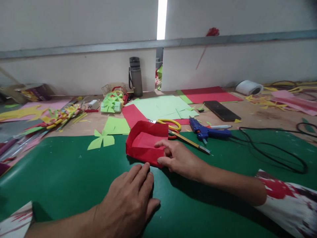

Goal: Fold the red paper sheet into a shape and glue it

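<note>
A red paper box (146,140) with folded-up walls and no lid lies on the green mat (74,185). My right hand (183,158) pinches its near wall at the right end, the index finger reaching inside and the thumb on the outer face. Just in front of the box, my left hand (133,195) lies flat with its fingers stretched out and thumb apart, holding nothing. Its fingertips come close to the box's lower edge; whether they touch it I cannot tell. Behind the box's right end are scissors (176,124) with yellow handles, partly hidden, and a utility knife (193,142).
A blue glue gun (200,130) with a black cord lies to the right. Farther back are a phone (221,110), pale green paper sheets (158,105), a green paper flower box (111,103) and a grey bottle (135,77). A green leaf cutout (102,138) lies left of the box.
</note>
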### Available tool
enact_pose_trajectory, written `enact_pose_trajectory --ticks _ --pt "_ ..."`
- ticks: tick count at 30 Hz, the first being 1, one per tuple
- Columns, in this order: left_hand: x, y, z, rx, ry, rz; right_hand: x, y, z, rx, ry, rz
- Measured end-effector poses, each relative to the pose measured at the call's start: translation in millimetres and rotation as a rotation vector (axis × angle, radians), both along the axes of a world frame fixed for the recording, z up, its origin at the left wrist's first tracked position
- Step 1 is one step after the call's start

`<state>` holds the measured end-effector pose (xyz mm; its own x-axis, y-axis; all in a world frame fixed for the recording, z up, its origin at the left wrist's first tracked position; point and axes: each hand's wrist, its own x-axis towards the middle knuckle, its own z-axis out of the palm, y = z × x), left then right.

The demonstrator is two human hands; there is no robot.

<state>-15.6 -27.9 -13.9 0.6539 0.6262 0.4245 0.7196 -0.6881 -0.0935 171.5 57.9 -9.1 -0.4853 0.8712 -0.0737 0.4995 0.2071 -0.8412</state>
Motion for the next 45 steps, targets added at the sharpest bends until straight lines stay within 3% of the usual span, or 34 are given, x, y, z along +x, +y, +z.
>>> enact_pose_trajectory --ticks 3,9,19,22,27,35,38,45 --pt "-1 0 1.2 -0.034 0.024 0.036 -1 0 1.9 0.021 -0.026 0.006" --pt "-4 5 -0.2 -0.257 0.123 0.087 -2 1 3.9 0.070 -0.084 0.004" --pt "-3 8 3.4 -0.424 0.138 0.118 -3 -3 9.1 0.297 -0.297 0.025" --pt "-3 9 4.7 -0.446 0.125 0.121 5 -6 2.2 0.481 -0.326 0.077" --pt "-4 11 6.6 -0.464 0.092 0.089 25 -9 -5.7 0.918 -0.378 0.297" --pt "-5 14 3.0 -0.422 0.050 0.061 24 -17 7.2 1.270 -0.640 0.619" --pt "-5 15 2.7 -0.430 0.042 0.052 21 -18 6.9 1.288 -0.679 0.649" --pt "-5 17 10.1 -0.464 0.035 0.054 21 -9 3.6 1.180 -0.527 0.553"
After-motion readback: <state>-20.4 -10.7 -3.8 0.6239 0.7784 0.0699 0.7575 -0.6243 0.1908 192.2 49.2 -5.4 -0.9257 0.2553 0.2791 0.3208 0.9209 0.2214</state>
